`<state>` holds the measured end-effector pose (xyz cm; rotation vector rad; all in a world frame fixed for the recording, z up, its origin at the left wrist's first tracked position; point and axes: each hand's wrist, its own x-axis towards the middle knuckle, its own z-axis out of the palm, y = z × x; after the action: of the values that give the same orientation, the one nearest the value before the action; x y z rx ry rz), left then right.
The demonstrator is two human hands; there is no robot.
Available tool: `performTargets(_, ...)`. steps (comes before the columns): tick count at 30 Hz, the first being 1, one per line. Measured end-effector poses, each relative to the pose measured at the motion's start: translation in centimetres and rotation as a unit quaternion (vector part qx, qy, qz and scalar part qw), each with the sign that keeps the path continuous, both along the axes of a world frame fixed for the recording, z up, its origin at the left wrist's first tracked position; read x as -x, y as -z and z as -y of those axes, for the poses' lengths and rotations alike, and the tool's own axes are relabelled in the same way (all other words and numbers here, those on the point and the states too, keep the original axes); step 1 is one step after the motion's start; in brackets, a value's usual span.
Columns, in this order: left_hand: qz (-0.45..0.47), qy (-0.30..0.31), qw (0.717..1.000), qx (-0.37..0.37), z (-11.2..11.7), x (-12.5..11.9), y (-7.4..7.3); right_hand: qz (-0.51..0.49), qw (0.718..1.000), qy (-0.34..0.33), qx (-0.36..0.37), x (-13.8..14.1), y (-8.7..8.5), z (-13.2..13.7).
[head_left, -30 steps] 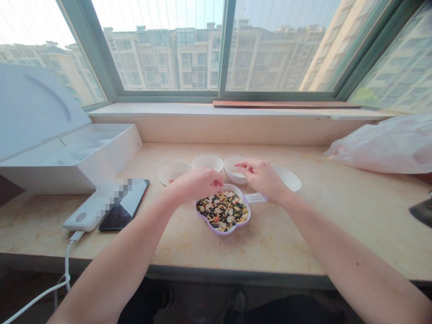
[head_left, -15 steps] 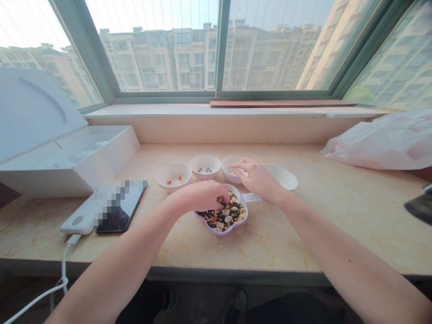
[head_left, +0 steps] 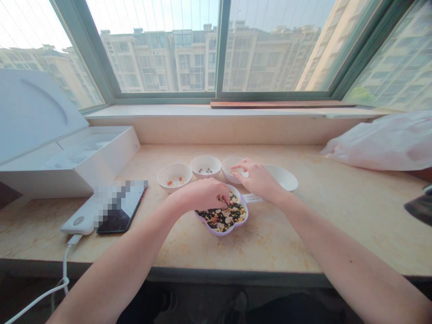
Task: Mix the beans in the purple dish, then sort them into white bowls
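Left hand (head_left: 209,194) over the dish (head_left: 221,232), grip hidden, cannot tell; right hand (head_left: 258,177), grip spread, at the bowl (head_left: 227,168) behind it.

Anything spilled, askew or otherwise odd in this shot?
One oddity: a blocky pixelated patch covers parts of the phone and white power bank, hiding detail. I see no spill: the nut mix sits inside the purple-rimmed dish, and white bowls stand upright.

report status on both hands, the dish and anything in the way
Left hand at the mix in purple-rimmed dish. Right hand over third white bowl from left. Left hand hides dish's far left part.
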<state>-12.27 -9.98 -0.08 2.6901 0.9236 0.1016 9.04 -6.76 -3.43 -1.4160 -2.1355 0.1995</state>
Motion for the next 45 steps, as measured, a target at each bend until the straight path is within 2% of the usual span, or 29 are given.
performTargets(3,0.009,0.008,1.0,-0.016,0.0,0.1,0.1,-0.003,1.0,0.012,-0.001,0.1,-0.1,0.1)
performTargets(6,0.023,-0.012,0.999,-0.035,-0.2,0.3,0.3,-0.01,1.0,0.024,-0.009,0.1,-0.2,0.1)
performTargets(8,0.041,-0.052,0.996,-0.055,-0.6,0.5,0.4,-0.015,0.999,0.026,-0.018,0.2,-0.3,0.1)
performTargets(12,0.073,-0.185,0.97,-0.136,-2.0,1.5,0.7,-0.025,0.999,0.008,-0.035,0.6,-0.7,0.7)
performTargets(16,0.04,-0.265,0.944,-0.192,-3.2,2.5,0.9,-0.014,0.995,-0.102,-0.004,1.4,-1.3,2.3)
performTargets(20,0.002,-0.268,0.941,-0.208,-3.7,2.9,1.0,0.039,0.966,-0.247,0.068,2.5,-1.5,4.0)
performTargets(23,-0.012,-0.262,0.942,-0.211,-4.0,2.8,1.3,0.078,0.949,-0.291,0.09,3.1,-0.9,4.6)
performTargets(27,0.001,-0.258,0.941,-0.221,-4.1,2.5,1.8,0.093,0.95,-0.279,0.102,3.2,-0.4,4.4)
performTargets(34,0.008,-0.27,0.941,-0.206,-3.4,2.5,1.4,0.082,0.954,-0.26,0.123,2.6,-1.1,3.7)
performTargets(41,0.028,-0.271,0.94,-0.205,-3.5,2.7,1.5,0.089,0.948,-0.276,0.129,2.6,0.1,3.0)
performTargets(45,0.034,-0.281,0.939,-0.197,-3.4,2.7,1.3,0.08,0.952,-0.266,0.129,2.8,0.1,3.2)
